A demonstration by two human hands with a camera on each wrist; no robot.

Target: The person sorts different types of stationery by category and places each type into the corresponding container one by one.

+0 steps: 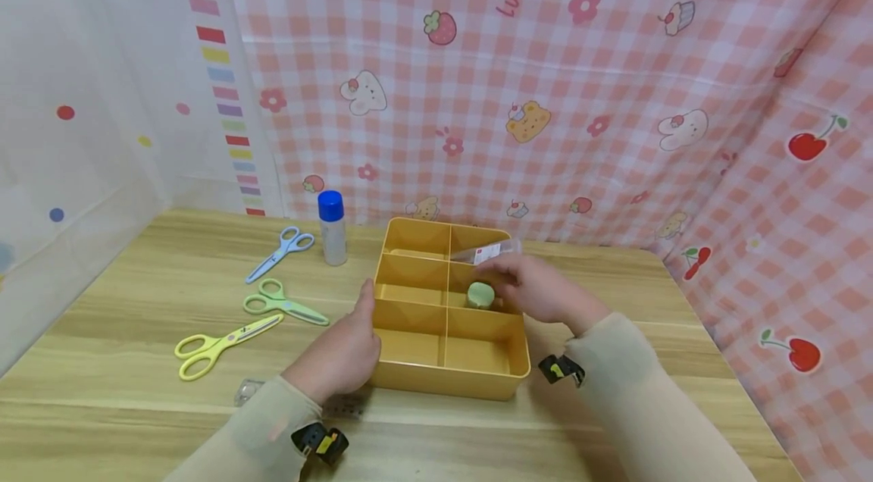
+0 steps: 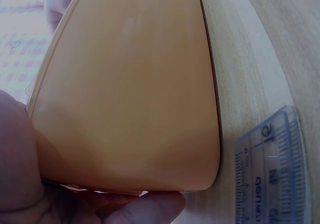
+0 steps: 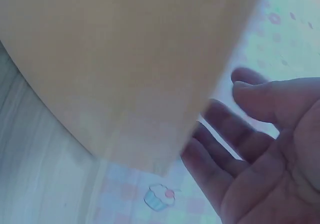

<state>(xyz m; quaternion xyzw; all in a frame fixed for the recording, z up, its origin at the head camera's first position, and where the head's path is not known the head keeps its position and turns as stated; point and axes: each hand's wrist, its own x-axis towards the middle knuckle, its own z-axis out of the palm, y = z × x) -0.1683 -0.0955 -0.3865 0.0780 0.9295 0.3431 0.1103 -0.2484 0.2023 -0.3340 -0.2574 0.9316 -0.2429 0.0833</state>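
Observation:
A yellow-orange organizer box (image 1: 446,308) with several compartments stands on the table. At its left wall my left hand (image 1: 348,349) rests, thumb by the rim; the left wrist view shows a fingertip along the box's near corner. My right hand (image 1: 528,285) reaches over the right side, fingers partly hidden behind the rim and loosely bent in the right wrist view. Next to these fingers, in the right middle compartment, is a pale green round-topped object (image 1: 480,295). A clear packet with a white label (image 1: 487,251) lies in the back right compartment.
Left of the box stand or lie a glue bottle with a blue cap (image 1: 333,228), blue scissors (image 1: 280,253), green scissors (image 1: 285,304) and yellow scissors (image 1: 225,343). A clear ruler (image 2: 272,169) lies by the box's front, partly under my left arm. Patterned cloth walls surround the table.

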